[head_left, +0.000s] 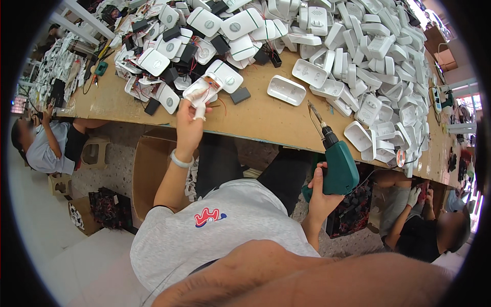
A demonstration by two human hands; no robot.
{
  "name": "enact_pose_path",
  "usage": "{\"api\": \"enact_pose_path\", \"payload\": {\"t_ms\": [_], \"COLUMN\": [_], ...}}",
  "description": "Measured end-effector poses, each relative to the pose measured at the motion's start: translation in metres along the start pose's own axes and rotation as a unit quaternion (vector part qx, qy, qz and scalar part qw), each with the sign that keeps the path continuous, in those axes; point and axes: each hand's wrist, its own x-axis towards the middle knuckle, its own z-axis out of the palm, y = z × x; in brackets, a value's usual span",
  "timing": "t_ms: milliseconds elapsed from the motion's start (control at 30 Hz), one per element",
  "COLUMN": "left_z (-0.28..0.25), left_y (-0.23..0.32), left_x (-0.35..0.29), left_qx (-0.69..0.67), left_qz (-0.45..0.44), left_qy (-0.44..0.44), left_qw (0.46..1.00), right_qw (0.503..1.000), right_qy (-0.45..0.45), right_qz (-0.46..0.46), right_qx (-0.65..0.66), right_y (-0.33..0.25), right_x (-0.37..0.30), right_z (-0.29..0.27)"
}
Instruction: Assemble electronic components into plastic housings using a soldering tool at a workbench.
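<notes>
My left hand, with white coverings on its fingertips, is closed on an opened white plastic housing above the table's near edge. A small circuit part and thin wires show inside it. My right hand grips the handle of a dark green soldering gun, whose metal tip points up and away over the table. The tip is apart from the housing. Beyond the tip lies an empty white shell, open side up. Near my left hand, a small black block rests on the table.
Assembled white units with black boxes and wires are heaped at the left. White shells pile up at the right, beside a solder spool. A cardboard box stands below the table edge. Other people sit at left and right.
</notes>
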Motion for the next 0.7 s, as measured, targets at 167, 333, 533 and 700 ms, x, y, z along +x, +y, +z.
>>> {"api": "enact_pose_path", "payload": {"t_ms": [167,333,533,700], "left_z": [0.016,0.018,0.096,0.149], "left_y": [-0.010,0.039,0.053,-0.005], "left_x": [-0.010,-0.032,0.018,0.072], "left_qx": [0.138,0.541,0.408,0.503], "left_qz": [0.036,0.097,0.373,0.337], "left_qy": [-0.003,-0.065,-0.076,-0.199], "left_qw": [0.990,0.833,0.830,0.771], "right_qw": [1.000,1.000,0.999,0.999], "right_qy": [0.007,0.014,0.025,0.022], "right_qz": [0.000,0.001,-0.012,-0.023], "right_qx": [-0.001,0.012,0.015,0.005], "right_y": [0.003,0.004,0.003,0.001], "right_x": [0.000,0.004,0.007,0.002], "right_z": [-0.001,-0.003,-0.009,-0.007]}}
